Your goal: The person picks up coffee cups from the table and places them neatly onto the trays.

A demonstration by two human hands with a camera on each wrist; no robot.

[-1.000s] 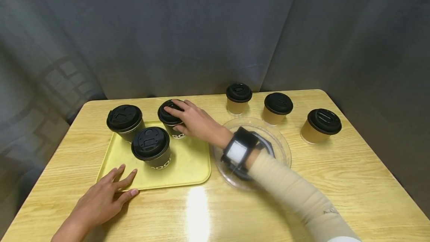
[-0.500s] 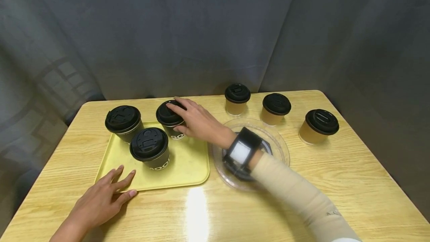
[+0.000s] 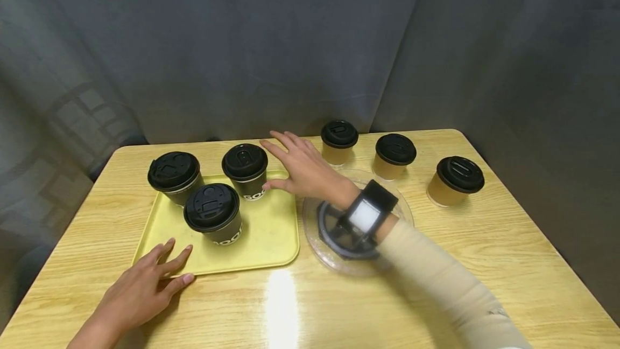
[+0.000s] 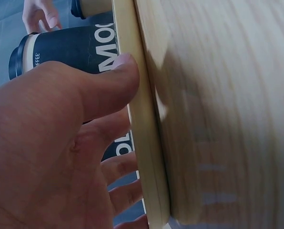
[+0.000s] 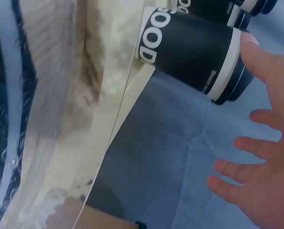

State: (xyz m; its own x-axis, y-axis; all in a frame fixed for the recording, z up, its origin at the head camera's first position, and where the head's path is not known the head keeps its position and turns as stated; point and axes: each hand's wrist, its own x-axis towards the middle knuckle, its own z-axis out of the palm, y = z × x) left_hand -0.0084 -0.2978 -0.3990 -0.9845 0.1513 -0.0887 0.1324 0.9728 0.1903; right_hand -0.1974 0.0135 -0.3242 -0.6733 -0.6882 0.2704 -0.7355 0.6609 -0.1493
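Observation:
Three black lidded coffee cups stand upright on a yellow tray (image 3: 271,252): a back-left cup (image 3: 175,174), a front cup (image 3: 213,211) and a back-right cup (image 3: 245,168). My right hand (image 3: 310,168) is spread just right of the back-right cup, holding nothing, its thumb near the cup's side. In the right wrist view that cup (image 5: 194,52) overlaps the thumb tip by the lid. My left hand (image 3: 140,287) rests with spread fingers on the tray's front-left corner. The left wrist view shows its thumb (image 4: 113,86) along the tray rim (image 4: 147,143).
Three smaller tan cups with black lids, a left one (image 3: 337,144), a middle one (image 3: 393,155) and a right one (image 3: 453,182), stand at the back right. A clear round plate (image 3: 322,252) with a dark pattern lies under my right wrist. Grey curtains (image 3: 252,53) hang behind the table.
My right hand has let go of the back-right cup's lid and moved off to the right, its fingers spreading. The left hand stays at the tray corner.

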